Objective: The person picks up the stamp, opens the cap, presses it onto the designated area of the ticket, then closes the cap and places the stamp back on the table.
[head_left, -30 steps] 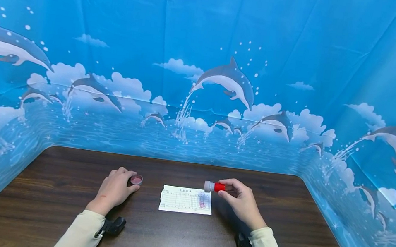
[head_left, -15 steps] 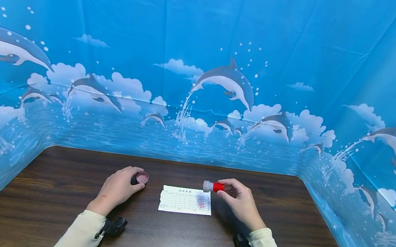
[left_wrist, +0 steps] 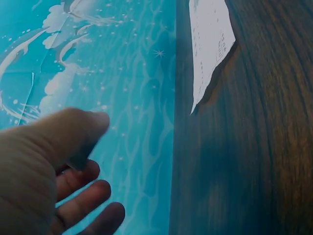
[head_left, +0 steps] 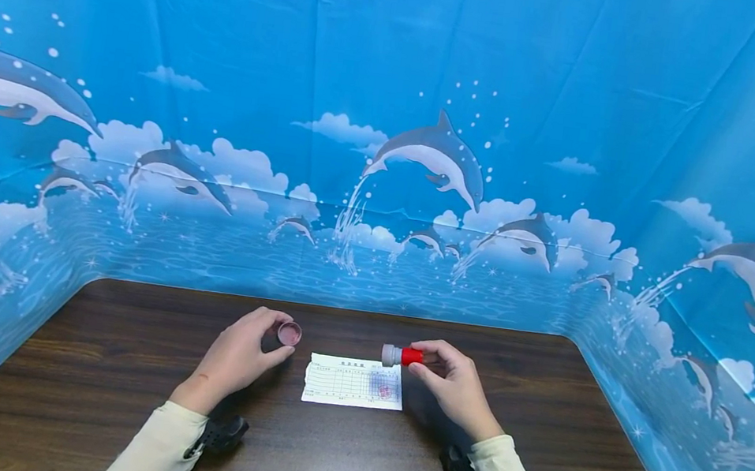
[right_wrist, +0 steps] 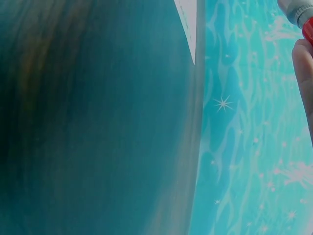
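My left hand [head_left: 236, 356] pinches a small round cap [head_left: 290, 333] between thumb and fingers, its hollow pinkish inside facing the head camera. In the left wrist view the thumb hides most of that cap. With thumb and fingertips, my right hand [head_left: 461, 386] holds a red stamp [head_left: 412, 356] on its side. The stamp's grey end [head_left: 391, 355] points left, over the top right edge of a paper slip [head_left: 343, 386]. The printed slip lies flat between the hands and bears a red round seal mark with bluish printing on its right part.
Everything is over a dark wood-grain table [head_left: 349, 454]. A blue dolphin-printed sheet [head_left: 372, 275] stands along its back and sides. A dark wrist camera [head_left: 218, 435] is strapped to the left wrist, and another [head_left: 457, 465] to the right.
My left hand has moved right and slightly away with the cap, whose hollow side has turned more into view. My right hand has drifted slightly left with the stamp. The slip stays put.
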Action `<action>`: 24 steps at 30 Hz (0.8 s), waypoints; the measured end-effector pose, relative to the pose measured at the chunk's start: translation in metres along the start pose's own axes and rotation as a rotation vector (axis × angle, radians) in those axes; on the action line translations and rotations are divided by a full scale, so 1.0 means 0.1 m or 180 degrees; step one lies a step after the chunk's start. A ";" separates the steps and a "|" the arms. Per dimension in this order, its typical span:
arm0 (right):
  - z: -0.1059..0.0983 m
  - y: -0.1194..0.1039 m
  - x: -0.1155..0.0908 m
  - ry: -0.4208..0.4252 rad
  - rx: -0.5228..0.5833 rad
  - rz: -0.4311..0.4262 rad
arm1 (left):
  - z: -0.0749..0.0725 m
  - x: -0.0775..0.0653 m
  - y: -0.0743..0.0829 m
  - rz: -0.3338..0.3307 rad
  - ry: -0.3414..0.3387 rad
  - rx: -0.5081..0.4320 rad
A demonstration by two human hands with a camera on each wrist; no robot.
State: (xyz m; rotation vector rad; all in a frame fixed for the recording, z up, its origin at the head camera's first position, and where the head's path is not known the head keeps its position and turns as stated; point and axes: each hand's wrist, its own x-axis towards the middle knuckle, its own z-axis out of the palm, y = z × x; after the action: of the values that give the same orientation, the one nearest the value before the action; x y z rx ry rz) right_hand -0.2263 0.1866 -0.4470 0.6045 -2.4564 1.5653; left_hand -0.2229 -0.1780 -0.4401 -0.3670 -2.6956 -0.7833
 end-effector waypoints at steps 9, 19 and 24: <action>0.02 -0.03 0.00 -0.0015 0.0052 0.0014 | 0.01 -0.02 0.07 0.0187 -0.0031 -0.0226; 0.05 -0.02 -0.01 0.0027 -0.0028 0.0121 | 0.02 -0.04 0.08 0.0560 -0.0001 -0.0321; 0.07 -0.03 -0.02 0.0012 -0.0038 0.0127 | 0.04 -0.04 0.09 0.0608 -0.0003 -0.0295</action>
State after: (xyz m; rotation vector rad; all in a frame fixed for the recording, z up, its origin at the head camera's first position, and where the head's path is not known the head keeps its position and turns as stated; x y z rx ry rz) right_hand -0.2229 0.1803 -0.4483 0.5535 -2.4882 1.5634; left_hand -0.2171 -0.1695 -0.4404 -0.6361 -2.5823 -0.8522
